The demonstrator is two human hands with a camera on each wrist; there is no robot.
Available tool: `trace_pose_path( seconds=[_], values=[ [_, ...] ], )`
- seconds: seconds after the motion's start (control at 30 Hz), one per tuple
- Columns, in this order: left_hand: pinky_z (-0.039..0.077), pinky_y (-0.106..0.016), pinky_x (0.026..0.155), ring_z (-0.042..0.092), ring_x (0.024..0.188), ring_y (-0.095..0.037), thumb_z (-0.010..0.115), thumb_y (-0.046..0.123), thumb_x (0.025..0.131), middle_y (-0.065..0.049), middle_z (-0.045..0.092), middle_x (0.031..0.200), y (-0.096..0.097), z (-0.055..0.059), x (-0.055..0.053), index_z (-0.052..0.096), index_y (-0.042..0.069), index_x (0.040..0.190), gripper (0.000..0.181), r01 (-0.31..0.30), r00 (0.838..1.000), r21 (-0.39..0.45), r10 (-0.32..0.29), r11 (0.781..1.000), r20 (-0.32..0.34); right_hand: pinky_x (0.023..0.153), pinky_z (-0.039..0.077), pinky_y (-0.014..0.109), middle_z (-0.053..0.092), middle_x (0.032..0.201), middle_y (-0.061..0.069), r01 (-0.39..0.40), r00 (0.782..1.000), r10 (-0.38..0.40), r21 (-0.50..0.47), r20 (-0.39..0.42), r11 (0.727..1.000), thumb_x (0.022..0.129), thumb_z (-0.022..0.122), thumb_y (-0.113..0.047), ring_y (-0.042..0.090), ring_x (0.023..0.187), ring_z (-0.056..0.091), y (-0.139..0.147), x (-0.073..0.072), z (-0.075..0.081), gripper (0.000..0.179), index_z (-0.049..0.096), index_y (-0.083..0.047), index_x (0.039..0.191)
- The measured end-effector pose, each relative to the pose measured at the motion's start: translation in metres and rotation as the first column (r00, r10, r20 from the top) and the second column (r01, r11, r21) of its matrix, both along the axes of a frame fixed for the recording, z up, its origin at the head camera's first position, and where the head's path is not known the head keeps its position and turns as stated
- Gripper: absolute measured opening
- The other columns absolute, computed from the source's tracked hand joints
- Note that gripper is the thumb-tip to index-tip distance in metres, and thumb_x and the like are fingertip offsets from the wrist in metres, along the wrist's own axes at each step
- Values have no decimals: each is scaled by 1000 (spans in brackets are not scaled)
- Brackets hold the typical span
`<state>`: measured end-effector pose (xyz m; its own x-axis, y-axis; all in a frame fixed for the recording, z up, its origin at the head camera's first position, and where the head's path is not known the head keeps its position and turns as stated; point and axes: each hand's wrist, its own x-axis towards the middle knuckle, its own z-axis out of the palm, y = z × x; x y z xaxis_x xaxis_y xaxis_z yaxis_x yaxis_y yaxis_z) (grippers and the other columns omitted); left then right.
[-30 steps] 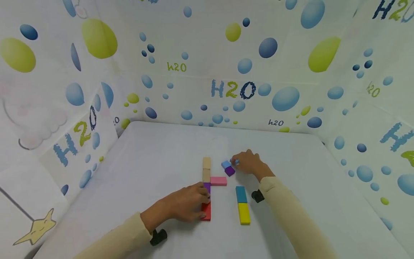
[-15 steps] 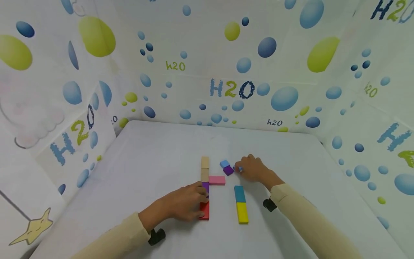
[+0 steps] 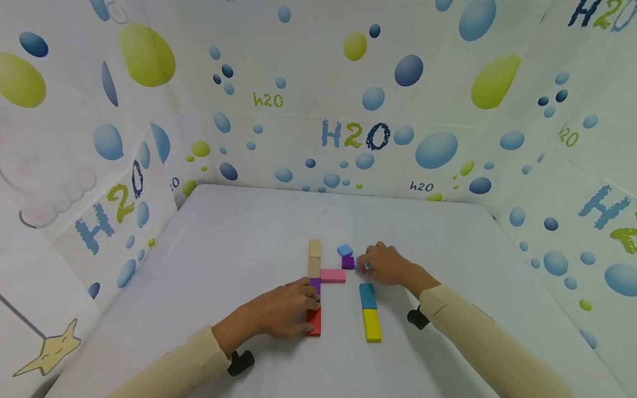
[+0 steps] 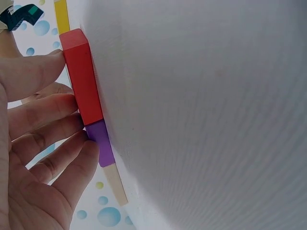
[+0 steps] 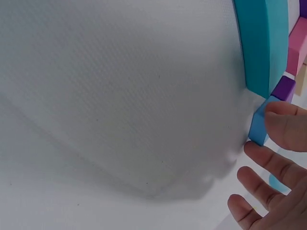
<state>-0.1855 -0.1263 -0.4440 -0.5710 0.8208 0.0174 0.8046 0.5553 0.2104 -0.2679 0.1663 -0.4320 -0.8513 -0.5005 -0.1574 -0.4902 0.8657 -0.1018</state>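
Note:
My left hand lies along a column of blocks, its thumb and fingertips touching the red block and the purple block beyond it. Two beige blocks continue that column away from me, and a pink block sticks out from its right side. My right hand pinches a small blue block between thumb and index finger, the other fingers spread apart. The held block is right by a small dark purple cube, with a light blue cube turned at an angle behind that.
Nearer me, between the hands, a teal block and a yellow block lie end to end. The white tabletop meets a wall sheet printed with bubbles at the back and sides.
My right hand has come a little toward me and back beside the cubes with the blue block. The purple cube has turned straighter. My left hand has stayed on the column.

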Motion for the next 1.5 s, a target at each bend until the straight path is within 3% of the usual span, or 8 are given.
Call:
trace_pose_path(
  seconds=[0.17, 0.3, 0.6, 1.03, 1.5],
  values=[
    [53, -30, 96, 52, 118, -16, 74, 34, 92, -1, 65, 127, 0, -1, 0, 74, 12, 122, 37, 1, 1000, 0, -1, 1000, 15, 80, 44, 38, 59, 91, -3, -9, 1000, 9, -13, -2, 1000, 96, 68, -15, 20, 93, 47, -4, 2, -2, 13, 67, -27, 94],
    [53, -31, 96, 52, 119, -16, 74, 35, 92, -1, 64, 128, 1, 0, 0, 74, 13, 123, 38, -8, 1000, -3, 8, 1000, 29, 79, 46, 35, 60, 91, -4, 6, 1000, -6, -38, -9, 999, 99, 65, -18, 19, 88, 49, -7, 2, -4, 7, 63, -23, 104],
    [53, -30, 96, 52, 118, -15, 74, 36, 92, -1, 65, 127, 2, 0, -2, 74, 13, 123, 39, -6, 1000, -9, 6, 1000, 19, 82, 52, 34, 64, 108, 2, 105, 994, -99, -114, 53, 988, 99, 64, -21, 18, 94, 52, -10, 1, -4, 27, 60, -14, 125],
    [53, -29, 95, 53, 117, -15, 75, 35, 91, -1, 65, 126, 1, 1, -2, 74, 13, 122, 38, -3, 1000, -6, 3, 1000, 15, 82, 52, 33, 61, 98, 0, 66, 997, -59, -165, 49, 984, 95, 70, -24, 17, 94, 52, -12, 0, -7, 27, 67, -11, 118],
    [53, -29, 95, 52, 117, -15, 74, 36, 92, -1, 65, 126, 0, -1, -2, 74, 13, 122, 38, 6, 1000, -7, -6, 1000, 0, 79, 50, 30, 57, 92, -1, 86, 994, -70, -204, 88, 975, 94, 72, -24, 16, 92, 51, -12, 0, -11, 25, 70, -11, 115]
  ],
)
